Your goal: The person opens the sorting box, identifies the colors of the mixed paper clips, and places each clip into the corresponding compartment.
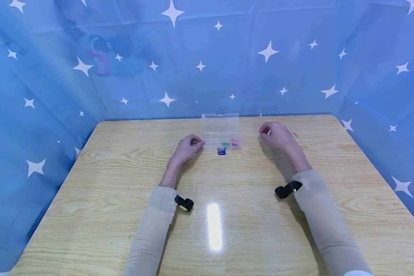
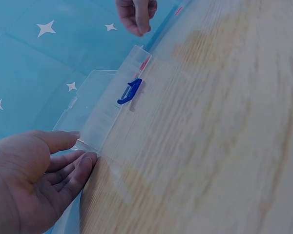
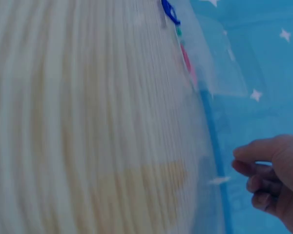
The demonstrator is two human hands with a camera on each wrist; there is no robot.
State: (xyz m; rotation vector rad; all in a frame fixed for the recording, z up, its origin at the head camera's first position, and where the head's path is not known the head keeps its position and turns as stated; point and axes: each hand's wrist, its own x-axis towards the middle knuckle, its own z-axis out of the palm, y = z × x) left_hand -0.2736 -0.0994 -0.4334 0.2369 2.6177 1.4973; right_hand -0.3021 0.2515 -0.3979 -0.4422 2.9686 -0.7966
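A clear plastic box (image 1: 212,143) lies on the table with its transparent lid (image 1: 220,123) raised at the back. My left hand (image 1: 189,147) grips its left end, thumb and fingertips at the corner (image 2: 90,145). A dark blue clasp (image 1: 221,151) sits at the box's front edge. Inside the right part of the box are a green paper clip (image 1: 225,144) and small red and pink pieces (image 1: 235,142). Right of the box, my right hand (image 1: 276,134) hovers above the table, fingers loosely curled and thumb close to the index finger; nothing shows between them.
A red paper clip (image 1: 295,134) lies on the wooden table (image 1: 248,207) just beyond my right hand. Behind the table's back edge hangs a blue curtain (image 1: 227,69) with white stars. Each wrist carries a black camera (image 1: 185,203).
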